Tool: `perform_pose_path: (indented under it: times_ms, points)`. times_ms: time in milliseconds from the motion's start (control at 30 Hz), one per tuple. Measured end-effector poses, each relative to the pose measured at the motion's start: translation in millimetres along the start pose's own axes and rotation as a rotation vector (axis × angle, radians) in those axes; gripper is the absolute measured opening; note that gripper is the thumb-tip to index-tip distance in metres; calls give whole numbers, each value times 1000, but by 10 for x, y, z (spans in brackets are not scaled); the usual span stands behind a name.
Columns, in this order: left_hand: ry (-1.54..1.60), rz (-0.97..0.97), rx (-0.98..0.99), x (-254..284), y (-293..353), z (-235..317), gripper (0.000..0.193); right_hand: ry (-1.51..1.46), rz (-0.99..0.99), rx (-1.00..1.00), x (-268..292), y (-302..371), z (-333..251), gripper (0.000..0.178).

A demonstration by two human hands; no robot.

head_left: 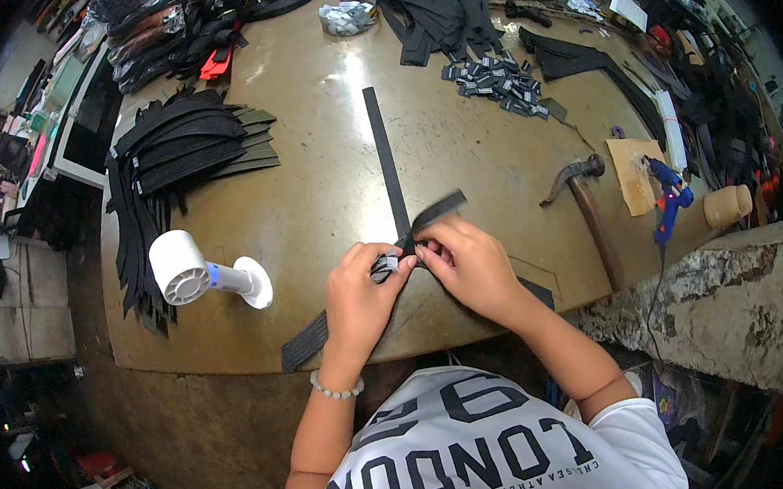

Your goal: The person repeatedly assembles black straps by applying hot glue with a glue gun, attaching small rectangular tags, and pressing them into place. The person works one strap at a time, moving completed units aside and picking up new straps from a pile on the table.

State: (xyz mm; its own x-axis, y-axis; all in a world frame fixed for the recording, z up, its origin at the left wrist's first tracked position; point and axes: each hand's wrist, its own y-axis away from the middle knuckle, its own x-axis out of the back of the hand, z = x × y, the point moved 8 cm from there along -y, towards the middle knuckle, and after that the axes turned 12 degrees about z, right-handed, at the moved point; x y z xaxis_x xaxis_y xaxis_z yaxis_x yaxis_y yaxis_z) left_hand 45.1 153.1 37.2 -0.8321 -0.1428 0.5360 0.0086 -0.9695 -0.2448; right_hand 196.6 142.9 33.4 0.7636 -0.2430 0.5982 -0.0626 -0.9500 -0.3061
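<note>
Near the table's front edge, both my hands meet at a black webbing strap (383, 144). One length of it runs straight away from me, and another end curls up beside my right hand. My left hand (360, 284) is closed, pinching the strap where its parts cross, with small grey-and-white labels (386, 264) held under the fingers. My right hand (466, 262) pinches the same crossing from the other side. Further strap ends (305, 343) stick out beneath both wrists. The exact spot between the fingertips is partly hidden.
A white handheld fan (219, 276) stands left, by stacked black straps (176, 142). To the right lie a hammer (592, 215), a blue glue gun (670, 197) with its cord, and a tape roll (728, 207). Small labels (500, 84) are heaped at the back right.
</note>
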Motion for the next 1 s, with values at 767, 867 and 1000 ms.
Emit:
perform_pose_path:
  times_ms: [767, 867, 1000]
  points:
    - [-200, -33, -136, -32, 74, 97, 37, -10, -290, -289, -281, -589, 257, 16]
    - [-306, -95, -179, -56, 103, 100, 40, 215, -95, -56, 0, -606, 99, 19]
    - [-266, -63, -207, -24, 116, 114, 41, 145, -145, 299, 174, -76, -209, 18]
